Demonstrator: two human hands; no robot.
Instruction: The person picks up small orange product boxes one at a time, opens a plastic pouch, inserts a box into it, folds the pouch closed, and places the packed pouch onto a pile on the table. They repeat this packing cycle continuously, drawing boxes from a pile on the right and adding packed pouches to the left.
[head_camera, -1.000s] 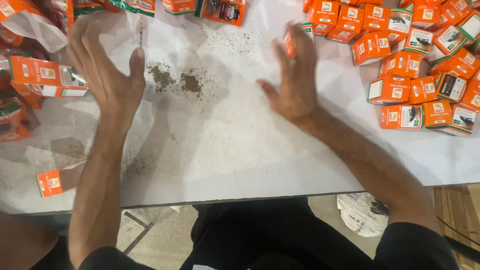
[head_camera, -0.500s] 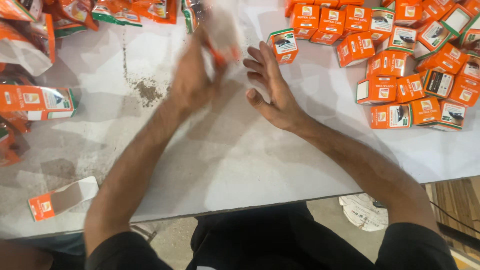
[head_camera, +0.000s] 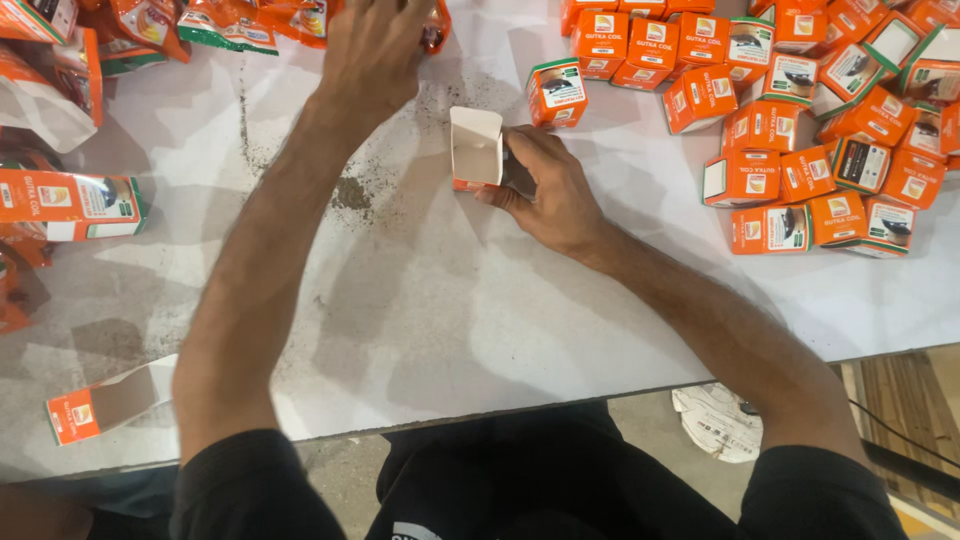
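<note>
Left hand (head_camera: 375, 55) has moved to the tabletop's (head_camera: 450, 300) far edge, fingers curled over orange packets (head_camera: 260, 20). Right hand (head_camera: 550, 190) now grips an open box (head_camera: 475, 150), so filling looks next.

I see a white table (head_camera: 480, 330) with dark specks and smudges, lit evenly from above with soft shadows, its near edge over a grey floor (head_camera: 650, 430), and wooden planks (head_camera: 890, 400) at lower right.
</note>
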